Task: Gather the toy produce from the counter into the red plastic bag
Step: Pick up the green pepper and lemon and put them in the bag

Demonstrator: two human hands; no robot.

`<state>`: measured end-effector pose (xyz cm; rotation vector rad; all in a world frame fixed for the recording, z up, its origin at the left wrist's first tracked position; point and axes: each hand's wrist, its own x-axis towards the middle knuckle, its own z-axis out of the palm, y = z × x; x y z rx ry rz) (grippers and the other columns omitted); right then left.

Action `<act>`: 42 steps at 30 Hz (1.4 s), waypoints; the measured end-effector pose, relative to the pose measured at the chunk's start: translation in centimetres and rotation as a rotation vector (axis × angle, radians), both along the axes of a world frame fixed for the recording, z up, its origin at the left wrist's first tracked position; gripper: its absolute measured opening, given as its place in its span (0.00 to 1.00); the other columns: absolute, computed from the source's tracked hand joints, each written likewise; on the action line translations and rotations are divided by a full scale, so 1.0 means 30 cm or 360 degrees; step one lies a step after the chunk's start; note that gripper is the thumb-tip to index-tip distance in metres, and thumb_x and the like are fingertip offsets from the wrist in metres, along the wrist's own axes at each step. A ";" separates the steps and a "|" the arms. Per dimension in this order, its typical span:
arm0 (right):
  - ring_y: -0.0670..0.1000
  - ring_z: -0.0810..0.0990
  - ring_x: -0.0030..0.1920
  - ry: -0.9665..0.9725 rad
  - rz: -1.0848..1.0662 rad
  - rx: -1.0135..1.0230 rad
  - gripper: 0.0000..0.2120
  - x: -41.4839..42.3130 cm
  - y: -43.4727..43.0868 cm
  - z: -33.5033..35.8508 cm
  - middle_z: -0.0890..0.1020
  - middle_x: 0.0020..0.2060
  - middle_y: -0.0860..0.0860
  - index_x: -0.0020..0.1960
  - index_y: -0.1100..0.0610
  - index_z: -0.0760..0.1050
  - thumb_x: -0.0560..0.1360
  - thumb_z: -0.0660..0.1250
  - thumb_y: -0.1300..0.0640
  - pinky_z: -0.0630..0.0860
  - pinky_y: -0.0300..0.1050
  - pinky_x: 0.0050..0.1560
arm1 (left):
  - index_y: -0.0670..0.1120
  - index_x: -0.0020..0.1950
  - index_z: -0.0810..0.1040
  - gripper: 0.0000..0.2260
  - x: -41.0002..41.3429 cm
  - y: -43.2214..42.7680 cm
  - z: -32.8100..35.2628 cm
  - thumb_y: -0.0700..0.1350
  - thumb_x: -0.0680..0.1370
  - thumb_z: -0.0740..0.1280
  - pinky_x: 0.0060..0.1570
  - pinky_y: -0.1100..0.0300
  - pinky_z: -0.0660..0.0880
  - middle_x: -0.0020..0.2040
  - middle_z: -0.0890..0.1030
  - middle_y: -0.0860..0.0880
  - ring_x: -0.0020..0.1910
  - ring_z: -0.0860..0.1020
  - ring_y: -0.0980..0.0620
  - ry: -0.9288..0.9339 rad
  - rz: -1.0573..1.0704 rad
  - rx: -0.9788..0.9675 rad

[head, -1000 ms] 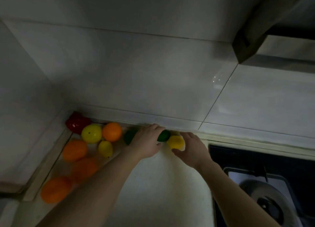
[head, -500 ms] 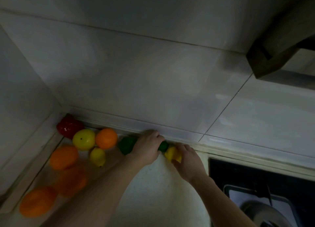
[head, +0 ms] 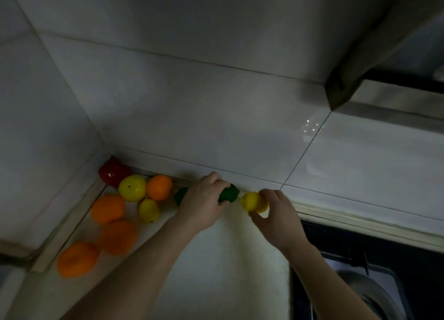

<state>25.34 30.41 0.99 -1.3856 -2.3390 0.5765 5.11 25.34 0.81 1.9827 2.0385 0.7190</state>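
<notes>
Dim light, corner of the kitchen.

Your left hand [head: 204, 205] is gripping a dark green glossy plastic toy vegetable [head: 230, 193], with the fingers curled over its top. Green is showing on both sides of the hand, close against the foot of the white tiled back wall [head: 216, 117].

Your right hand [head: 278, 215] is pinching a yellow plastic toy lemon [head: 251, 200], thumb below and fingers above. It is sitting just right of the green piece, and a thin gap is separating the two. I cannot tell whether the lemon is resting on the white speckled table [head: 216, 271] or is lifted off it.

The other toy produce is lying to the left of your hands, in the table's corner:
- A red glossy plastic toy pepper [head: 113, 174] is sitting deepest in the corner.
- A round yellow plastic toy fruit [head: 132, 188] is sitting in front of it, touching it.
- A round orange plastic toy fruit [head: 159, 187] is sitting just beside the yellow one, on its right.
- A small yellow plastic toy lemon [head: 149, 209] is lying in front of that pair.
- Three larger orange plastic toy fruits are trailing toward you along the left wall: the far one [head: 108, 209], the middle one [head: 117, 236] and the near one [head: 78, 259].

On your right, a black hob [head: 348, 242] is bordering the table. A grey range hood [head: 384, 96] is hanging above it.
</notes>
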 end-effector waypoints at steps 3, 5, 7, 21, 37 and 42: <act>0.49 0.72 0.49 0.0070 0.0019 0.0087 0.24 0.037 -0.041 0.085 0.75 0.51 0.48 0.61 0.52 0.72 0.68 0.74 0.50 0.69 0.41 0.47 | 0.47 0.63 0.77 0.18 0.031 -0.079 0.075 0.48 0.74 0.72 0.49 0.55 0.76 0.55 0.73 0.53 0.50 0.75 0.53 -0.0055 0.0043 0.0124; 0.48 0.73 0.48 0.0112 0.0026 0.0133 0.23 0.066 -0.077 0.144 0.75 0.51 0.48 0.60 0.51 0.72 0.68 0.75 0.50 0.69 0.41 0.47 | 0.47 0.62 0.77 0.18 0.056 -0.136 0.126 0.46 0.73 0.73 0.47 0.54 0.77 0.54 0.73 0.53 0.49 0.75 0.53 -0.0086 0.0069 0.0220; 0.48 0.73 0.49 0.0161 0.0028 0.0172 0.23 0.103 -0.121 0.205 0.74 0.51 0.47 0.60 0.51 0.71 0.68 0.75 0.50 0.71 0.42 0.47 | 0.47 0.61 0.78 0.18 0.082 -0.194 0.178 0.45 0.72 0.74 0.47 0.53 0.78 0.54 0.74 0.53 0.50 0.75 0.53 -0.0096 0.0097 0.0319; 0.46 0.72 0.51 0.0346 0.0106 0.0296 0.26 0.371 -0.463 0.510 0.75 0.55 0.47 0.63 0.53 0.72 0.68 0.75 0.51 0.68 0.40 0.48 | 0.44 0.56 0.81 0.18 0.330 -0.604 0.494 0.41 0.67 0.78 0.52 0.71 0.69 0.53 0.76 0.51 0.51 0.74 0.56 -0.0126 0.0343 0.0702; 0.45 0.72 0.49 0.0379 -0.0027 0.0418 0.26 0.379 -0.861 0.619 0.74 0.54 0.47 0.62 0.52 0.72 0.68 0.75 0.49 0.68 0.39 0.46 | 0.47 0.56 0.81 0.18 0.334 -0.966 0.596 0.41 0.68 0.77 0.52 0.58 0.76 0.53 0.74 0.55 0.51 0.76 0.55 -0.0271 0.0277 0.0830; 0.47 0.73 0.51 0.0398 -0.0092 0.0406 0.25 0.423 -0.950 0.637 0.75 0.54 0.47 0.62 0.51 0.71 0.68 0.74 0.49 0.74 0.44 0.49 | 0.46 0.56 0.81 0.17 0.361 -1.019 0.604 0.40 0.68 0.77 0.51 0.53 0.78 0.52 0.74 0.55 0.51 0.76 0.54 -0.0343 0.0189 0.0857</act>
